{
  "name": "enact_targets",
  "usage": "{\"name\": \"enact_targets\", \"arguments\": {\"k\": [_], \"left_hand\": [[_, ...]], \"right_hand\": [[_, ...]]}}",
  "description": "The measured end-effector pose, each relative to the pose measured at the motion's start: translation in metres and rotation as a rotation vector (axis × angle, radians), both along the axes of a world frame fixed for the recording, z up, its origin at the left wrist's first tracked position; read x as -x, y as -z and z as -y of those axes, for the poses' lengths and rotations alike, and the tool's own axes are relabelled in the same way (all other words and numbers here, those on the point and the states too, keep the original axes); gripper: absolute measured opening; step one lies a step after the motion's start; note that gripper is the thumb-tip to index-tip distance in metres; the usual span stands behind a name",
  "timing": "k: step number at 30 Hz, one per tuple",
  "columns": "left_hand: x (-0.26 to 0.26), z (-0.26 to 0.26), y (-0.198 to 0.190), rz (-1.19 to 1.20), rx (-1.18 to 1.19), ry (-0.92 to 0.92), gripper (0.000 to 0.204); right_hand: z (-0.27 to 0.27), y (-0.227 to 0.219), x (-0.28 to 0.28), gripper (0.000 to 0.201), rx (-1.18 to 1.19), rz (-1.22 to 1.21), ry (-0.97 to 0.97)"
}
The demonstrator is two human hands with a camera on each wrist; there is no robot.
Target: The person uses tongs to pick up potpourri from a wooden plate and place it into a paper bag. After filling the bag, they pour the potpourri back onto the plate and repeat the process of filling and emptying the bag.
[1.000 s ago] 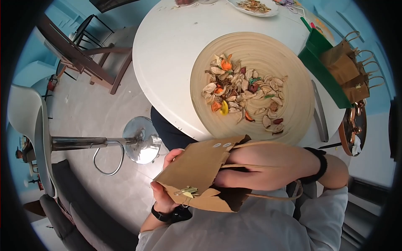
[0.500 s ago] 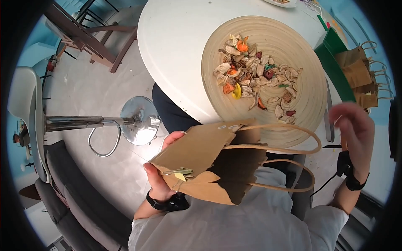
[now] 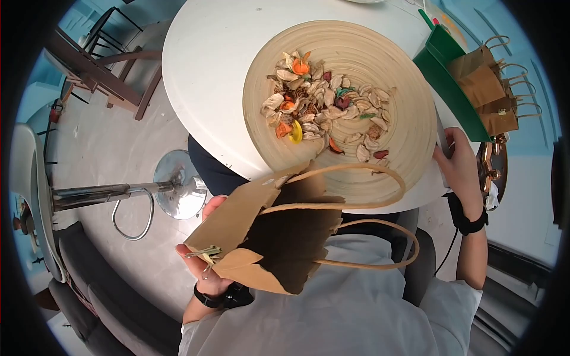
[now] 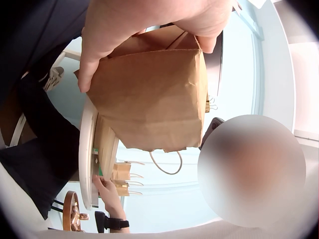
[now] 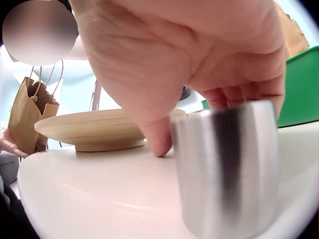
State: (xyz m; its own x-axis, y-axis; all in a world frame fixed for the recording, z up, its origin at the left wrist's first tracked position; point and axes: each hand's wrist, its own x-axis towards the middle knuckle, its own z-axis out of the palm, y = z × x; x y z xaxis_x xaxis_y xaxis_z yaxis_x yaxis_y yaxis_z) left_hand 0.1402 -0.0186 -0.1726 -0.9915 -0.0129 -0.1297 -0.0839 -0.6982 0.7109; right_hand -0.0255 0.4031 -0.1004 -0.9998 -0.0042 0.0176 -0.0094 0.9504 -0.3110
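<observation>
My left hand (image 3: pixel 208 282) (image 4: pixel 144 25) holds an open brown paper bag (image 3: pixel 240 210) (image 4: pixel 149 99) from beneath, thumb and fingers on opposite sides. The bag is tilted with its mouth and two handles to the right; a clip (image 3: pixel 205 255) grips one edge. Dried petals and pieces (image 3: pixel 323 107) lie on a round wooden plate (image 3: pixel 380 59) (image 5: pixel 94 127). At the table's right edge my right hand (image 3: pixel 463 169) (image 5: pixel 189 59) has thumb and fingers around a shiny metal piece (image 3: pixel 440 135) (image 5: pixel 227 169); its far side is hidden.
A green box (image 3: pixel 451 89) (image 5: pixel 301 87) and several small paper bags (image 3: pixel 475 77) stand on the right of the white table (image 3: pixel 208 65). Past the edge are a round copper-toned tray (image 3: pixel 502 172) and a stool (image 3: pixel 178 184) on the left.
My right hand has come out of the paper bag and moved right, then down to the metal piece. The left hand still holds the bag, its dark inside now showing.
</observation>
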Motion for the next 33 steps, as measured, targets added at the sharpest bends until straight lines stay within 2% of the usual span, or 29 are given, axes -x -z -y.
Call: {"name": "enact_targets", "arguments": {"k": [3, 6, 7, 8, 11, 12, 14, 16, 18, 20, 23, 27, 33], "left_hand": [[0.002, -0.003, -0.005, 0.005, 0.003, -0.002, 0.098], [0.003, -0.006, -0.008, 0.017, -0.004, -0.021, 0.095], [0.002, -0.006, -0.008, 0.020, -0.035, -0.037, 0.094], [0.003, -0.007, -0.008, 0.022, -0.036, -0.037, 0.094], [0.003, -0.009, -0.010, 0.059, 0.016, -0.077, 0.094], [0.003, -0.010, -0.011, 0.057, 0.006, -0.060, 0.095], [0.002, -0.014, -0.014, 0.054, -0.002, -0.041, 0.096], [-0.001, -0.020, -0.020, 0.171, -0.071, -0.123, 0.109], [-0.003, -0.020, -0.021, 0.171, -0.041, -0.152, 0.109], [-0.006, -0.019, -0.024, 0.174, -0.009, -0.184, 0.109], [-0.008, -0.021, -0.026, 0.176, -0.090, -0.208, 0.109], [-0.008, -0.021, -0.022, 0.185, -0.031, -0.214, 0.108], [-0.003, -0.031, -0.021, 0.178, -0.023, -0.186, 0.107]], "right_hand": [[-0.017, 0.003, -0.005, 0.033, -0.052, -0.116, -0.079], [-0.025, -0.024, -0.016, 0.025, -0.052, -0.135, -0.034], [-0.026, -0.036, -0.019, 0.023, 0.000, -0.036, 0.047], [-0.024, -0.042, -0.024, 0.023, -0.002, -0.034, 0.046], [-0.010, -0.053, -0.032, 0.024, 0.188, -0.067, 0.070], [0.012, -0.061, -0.037, 0.023, 0.015, -0.129, -0.152], [0.031, -0.062, -0.037, 0.024, 0.040, 0.018, -0.218], [0.046, -0.061, -0.032, 0.025, 0.009, -0.006, -0.281], [0.052, -0.058, -0.027, 0.025, -0.045, -0.020, -0.391], [0.055, -0.058, -0.021, 0.025, -0.074, -0.027, -0.417], [0.058, -0.058, -0.017, 0.025, -0.117, -0.038, -0.455], [0.058, -0.058, -0.015, 0.025, -0.165, -0.028, -0.479], [0.058, -0.061, -0.017, 0.025, -0.164, -0.030, -0.442]]}}
